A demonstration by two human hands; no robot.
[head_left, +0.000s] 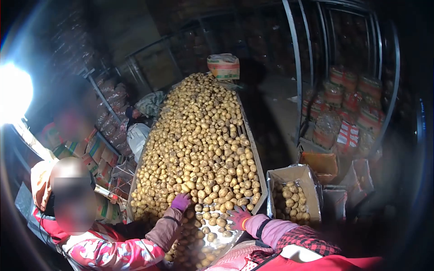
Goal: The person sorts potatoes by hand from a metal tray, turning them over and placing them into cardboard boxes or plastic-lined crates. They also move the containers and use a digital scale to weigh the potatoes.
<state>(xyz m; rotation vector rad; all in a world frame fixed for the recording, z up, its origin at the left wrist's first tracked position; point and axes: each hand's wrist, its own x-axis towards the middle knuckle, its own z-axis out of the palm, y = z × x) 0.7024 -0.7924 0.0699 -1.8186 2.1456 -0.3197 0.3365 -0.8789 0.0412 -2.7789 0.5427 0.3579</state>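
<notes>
My right hand (238, 217), in a reddish-pink glove with an orange cuff, reaches over the near right edge of a long sorting table. Its fingers are spread and lie at the potatoes (212, 221) on the table's pale metal surface. No potato shows gripped in it. My left hand is out of view. Close by on the left, a co-worker's purple-gloved hand (181, 202) rests on the heap of potatoes (199, 149). That person's sleeve (122, 254) has a pink and white pattern.
An open carton (291, 172) partly filled with potatoes stands right of the table. Another printed box (224, 67) sits at the far end. Packed cartons (346, 108) are stacked at right behind metal posts (296, 67). A bright lamp (13, 92) glares at left.
</notes>
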